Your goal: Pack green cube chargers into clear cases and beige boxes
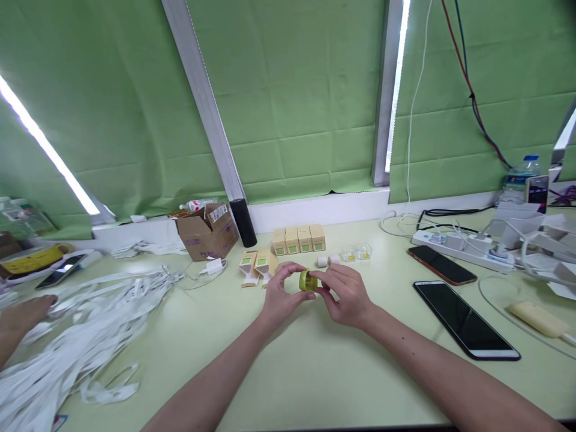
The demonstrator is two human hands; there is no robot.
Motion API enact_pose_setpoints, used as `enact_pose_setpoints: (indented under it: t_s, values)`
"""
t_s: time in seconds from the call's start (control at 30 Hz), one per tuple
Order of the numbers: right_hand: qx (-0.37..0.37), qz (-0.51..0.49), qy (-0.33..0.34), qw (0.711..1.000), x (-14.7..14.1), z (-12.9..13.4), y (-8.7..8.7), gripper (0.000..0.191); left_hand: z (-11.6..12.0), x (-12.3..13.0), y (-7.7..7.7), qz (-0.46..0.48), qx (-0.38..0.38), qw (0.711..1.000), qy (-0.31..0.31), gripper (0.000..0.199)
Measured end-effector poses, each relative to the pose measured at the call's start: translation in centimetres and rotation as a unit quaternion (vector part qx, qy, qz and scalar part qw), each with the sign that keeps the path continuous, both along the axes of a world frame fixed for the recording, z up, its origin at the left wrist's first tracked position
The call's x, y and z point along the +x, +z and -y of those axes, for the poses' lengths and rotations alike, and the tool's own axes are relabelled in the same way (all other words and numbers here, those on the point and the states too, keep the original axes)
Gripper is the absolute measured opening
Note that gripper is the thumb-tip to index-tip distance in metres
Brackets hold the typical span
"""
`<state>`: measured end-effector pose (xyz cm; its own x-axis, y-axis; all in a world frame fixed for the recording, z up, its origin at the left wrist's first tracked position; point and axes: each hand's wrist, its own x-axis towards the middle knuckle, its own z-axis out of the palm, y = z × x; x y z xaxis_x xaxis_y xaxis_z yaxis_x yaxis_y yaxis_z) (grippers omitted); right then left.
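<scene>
Between my two hands, above the table's middle, is a small yellow-green case (308, 281) with a hollow facing right. My left hand (284, 291) grips it from the left, thumb below and fingers on top. At its right side my right hand (345, 294) is closed, with fingertips at the hollow; whether they pinch something small inside is hidden. Just beyond stand two opened small cardboard boxes (258, 264) and a row of several closed small boxes (298, 239). Two white cylinders (328, 260) and clear plastic trays with yellow bits (356, 252) lie behind my right hand.
White straps (90, 336) pile up on the left, where another person's hand (22, 321) reaches in. A brown carton (207, 233) and black cylinder (243, 222) stand at the back. Two phones (465, 321), a power strip (463, 249) and cables lie on the right.
</scene>
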<state>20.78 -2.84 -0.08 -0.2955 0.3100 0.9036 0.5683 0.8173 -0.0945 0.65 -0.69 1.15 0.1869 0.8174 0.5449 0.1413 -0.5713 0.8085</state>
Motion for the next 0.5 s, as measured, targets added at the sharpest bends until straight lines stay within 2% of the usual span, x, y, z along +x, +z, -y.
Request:
enact_pose_setpoints:
  t_s: [0.2,0.37,0.5]
  values:
    - [-0.053,0.002,-0.016,0.998,0.1,0.2,-0.1,0.054,0.1,-0.1,0.2,-0.028,0.042,0.996,0.07,0.05]
    - [-0.101,0.009,0.011,0.995,-0.4,0.0,-0.9,0.06,0.6,0.3,0.4,-0.052,0.073,0.993,0.077,0.051]
    - [-0.142,-0.052,0.053,0.987,-0.5,-0.3,-1.1,0.056,1.0,0.3,0.4,-0.074,0.091,0.991,0.066,0.051]
